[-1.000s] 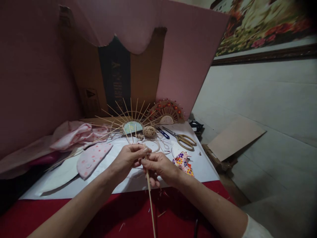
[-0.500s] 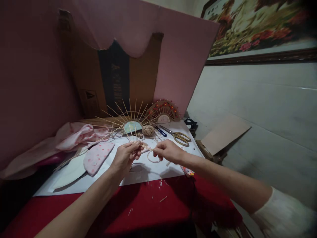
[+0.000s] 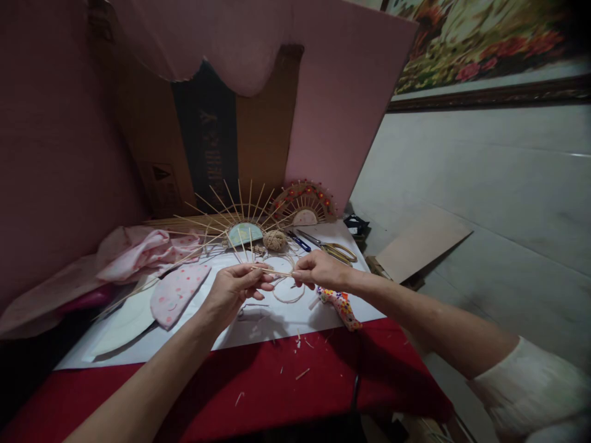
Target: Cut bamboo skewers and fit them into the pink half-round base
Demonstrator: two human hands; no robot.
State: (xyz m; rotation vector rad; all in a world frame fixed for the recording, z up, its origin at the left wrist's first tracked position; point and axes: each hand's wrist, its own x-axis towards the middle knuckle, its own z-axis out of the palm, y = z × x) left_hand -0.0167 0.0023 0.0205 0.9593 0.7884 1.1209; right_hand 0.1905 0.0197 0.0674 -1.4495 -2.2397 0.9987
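1. We see an off-white sleeve (image 3: 526,387) on the right arm, its loose cloth gathered in soft folds.
2. We can follow its hem (image 3: 501,368) near the elbow, a plain and fairly straight edge (the light is too dim for us to make out any pattern).
3. Past that hem, we find the right forearm (image 3: 425,320) and right hand (image 3: 318,269) bare.
4. We see the left forearm (image 3: 173,363) and left hand (image 3: 235,289) bare too, down to the view's lower edge.

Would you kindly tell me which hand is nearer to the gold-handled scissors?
Right. The right hand is just on the near side of the gold-handled scissors, by their handles; the left hand is farther away, well to their left and nearer the wearer.
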